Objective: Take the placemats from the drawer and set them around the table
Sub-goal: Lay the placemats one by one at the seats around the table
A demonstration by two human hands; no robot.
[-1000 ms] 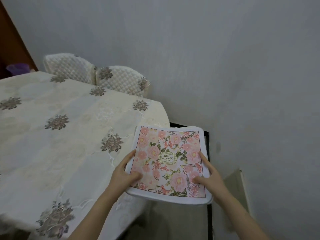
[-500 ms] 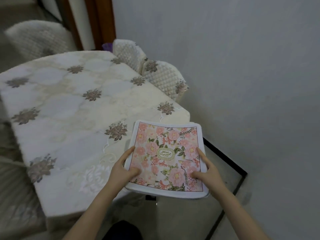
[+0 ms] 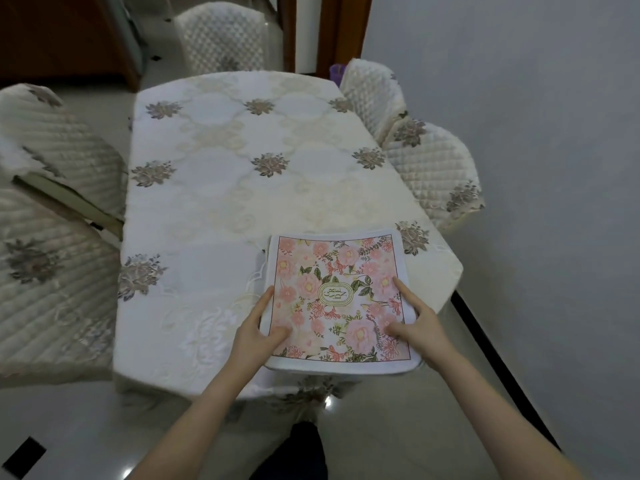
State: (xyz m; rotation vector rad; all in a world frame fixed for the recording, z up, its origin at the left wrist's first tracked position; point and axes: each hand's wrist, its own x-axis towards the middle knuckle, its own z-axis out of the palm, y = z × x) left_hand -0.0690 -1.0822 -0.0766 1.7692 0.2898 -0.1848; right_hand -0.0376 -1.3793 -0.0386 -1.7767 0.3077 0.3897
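A stack of placemats [image 3: 337, 296], pink floral print with a white border, is held over the near right corner of the table [image 3: 221, 209]. My left hand [image 3: 254, 337] grips its left edge, thumb on top. On the right edge sits my right hand [image 3: 420, 327], thumb also on the print. The stack's near edge overhangs the table's front edge. Whether the far part rests on the cloth I cannot tell. The table is covered by a cream cloth with embroidered grey-brown flowers.
Quilted chair covers ring the table: two chairs on the left [image 3: 52, 216], one at the far end [image 3: 221, 36], two on the right [image 3: 433, 161]. A grey wall [image 3: 536, 168] runs close along the right side. Glossy floor [image 3: 69, 427] lies in front.
The view has swung left and forward, so the whole table now lies ahead. The stack has moved from beside the table's corner to over it. Both hands keep the same grip.
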